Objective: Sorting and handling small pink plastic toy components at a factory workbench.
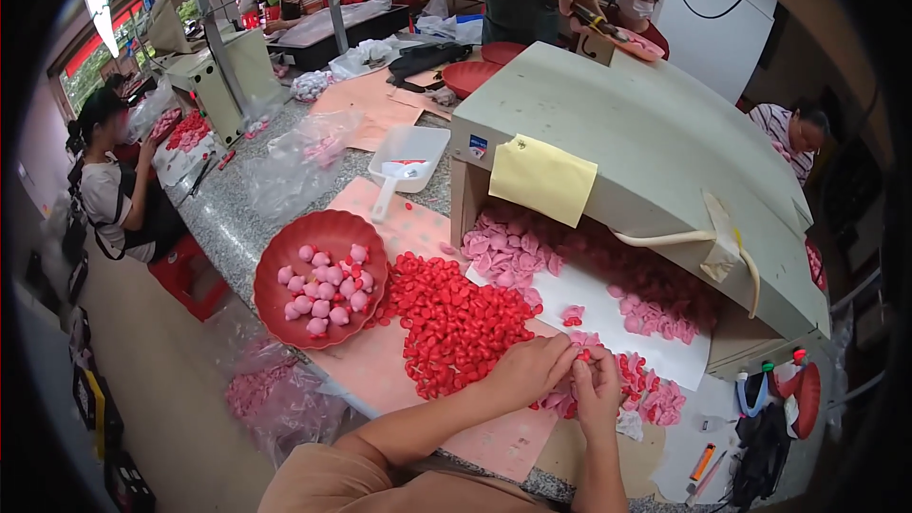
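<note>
My left hand (528,368) and my right hand (597,393) meet at the front of the bench, fingertips pinched together. Between them is a small pink-and-red piece (583,354), mostly covered by my fingers. Left of my hands spreads a large heap of small glossy red pieces (451,318). Just beyond my fingers a pink piece with red parts (573,314) rests on white paper (594,296). More pink and red pieces (655,397) lie right beside my right hand. A red scalloped bowl (269,296) on the left holds several round pink pieces with red parts.
A grey-green hooded machine (608,123) stands in front of me, with pink pieces (513,252) under its opening. Behind the bowl lies a white scoop (410,154). An orange lighter-like item (702,462) sits at the right. Other people work around the benches; one holds a pink dish (638,45).
</note>
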The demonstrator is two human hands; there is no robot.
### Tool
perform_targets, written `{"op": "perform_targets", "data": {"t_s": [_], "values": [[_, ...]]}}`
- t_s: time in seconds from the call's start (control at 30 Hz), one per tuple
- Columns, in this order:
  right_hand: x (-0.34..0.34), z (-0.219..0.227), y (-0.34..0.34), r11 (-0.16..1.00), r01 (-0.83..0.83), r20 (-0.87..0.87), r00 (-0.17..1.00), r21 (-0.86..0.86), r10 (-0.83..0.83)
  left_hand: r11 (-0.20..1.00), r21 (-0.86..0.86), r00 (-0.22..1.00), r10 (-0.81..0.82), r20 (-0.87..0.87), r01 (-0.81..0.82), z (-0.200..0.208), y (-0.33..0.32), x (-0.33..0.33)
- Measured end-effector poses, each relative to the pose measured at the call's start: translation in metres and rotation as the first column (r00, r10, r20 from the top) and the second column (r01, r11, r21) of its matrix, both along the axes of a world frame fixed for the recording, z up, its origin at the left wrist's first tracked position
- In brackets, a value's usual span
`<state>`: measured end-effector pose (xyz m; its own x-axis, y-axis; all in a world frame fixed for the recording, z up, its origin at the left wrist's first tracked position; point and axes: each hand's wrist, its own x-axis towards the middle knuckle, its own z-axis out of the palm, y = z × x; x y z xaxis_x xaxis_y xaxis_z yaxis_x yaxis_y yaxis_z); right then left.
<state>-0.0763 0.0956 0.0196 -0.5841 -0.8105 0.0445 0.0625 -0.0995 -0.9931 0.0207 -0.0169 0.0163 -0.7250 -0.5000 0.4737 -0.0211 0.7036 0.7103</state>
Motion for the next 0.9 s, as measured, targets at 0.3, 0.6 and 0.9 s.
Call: {"op": "perform_targets", "data": {"t_s": [0.3,0.6,0.9], "values": [[-0.009,0.002,0.01,0.985,-0.067,-0.278,0.954,0.161,0.111,0.979,-0.008,0.979,-0.202,0.028,0.202,0.009,-0.004,0.006],[-0.014,-0.007,0.014,0.987,-0.103,-0.404,0.903,0.123,0.145,0.976,0.028,0.972,-0.218,0.091,0.216,0.017,-0.005,0.002],[-0.006,-0.012,0.018,0.976,-0.192,-0.132,0.97,0.1,0.204,0.957,0.073,0.953,-0.286,0.097,0.279,0.017,-0.002,0.01]]}}
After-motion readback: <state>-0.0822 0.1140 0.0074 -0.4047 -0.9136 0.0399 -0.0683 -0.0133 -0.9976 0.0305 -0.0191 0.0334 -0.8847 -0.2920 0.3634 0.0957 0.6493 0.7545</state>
